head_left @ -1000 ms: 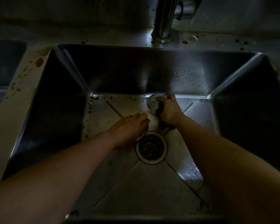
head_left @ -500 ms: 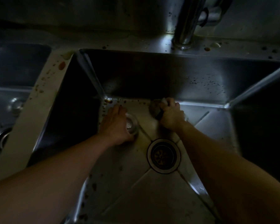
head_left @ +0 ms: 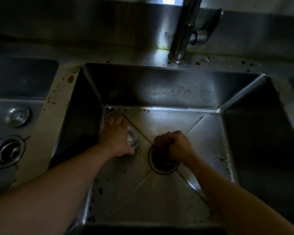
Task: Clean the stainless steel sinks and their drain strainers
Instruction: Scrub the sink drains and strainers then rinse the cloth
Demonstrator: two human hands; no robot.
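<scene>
- Sink [head_left: 159, 197], steel, square: floor is lying nearest the camera, creased in an X, with brown specks sitting along its left edge and near corner.
- Right hand [head_left: 175, 146]: is reaching down over the drain [head_left: 163, 165] at the floor's middle, fingers curled closed around a dark object; what that object is cannot be told in the dim light. The hand is covering the drain's far rim.
- Left hand [head_left: 115, 138]: is resting on the sink floor left of the drain, thumb and fingers curving round a shiny round strainer [head_left: 132, 139], which is sitting on the floor just beside the drain, toward the left wall.
- Far wall of the sink: is carrying a band of dark droplets; crumbs are lying along its foot.
- Second sink [head_left: 12, 106], left, apart behind a divider: is holding an open drain ring [head_left: 8, 152] nearer and a round stopper [head_left: 18, 115] beyond it.
- Divider [head_left: 53, 119]: is showing orange and brown spots toward its far end.
- Desk [head_left: 227, 63] behind the sinks: is bearing scattered spatter and a pale scrap to the right of the tap.
- Tap [head_left: 183, 31], chrome: is standing upright on the desk at the far rim, with a side lever pointing right.
</scene>
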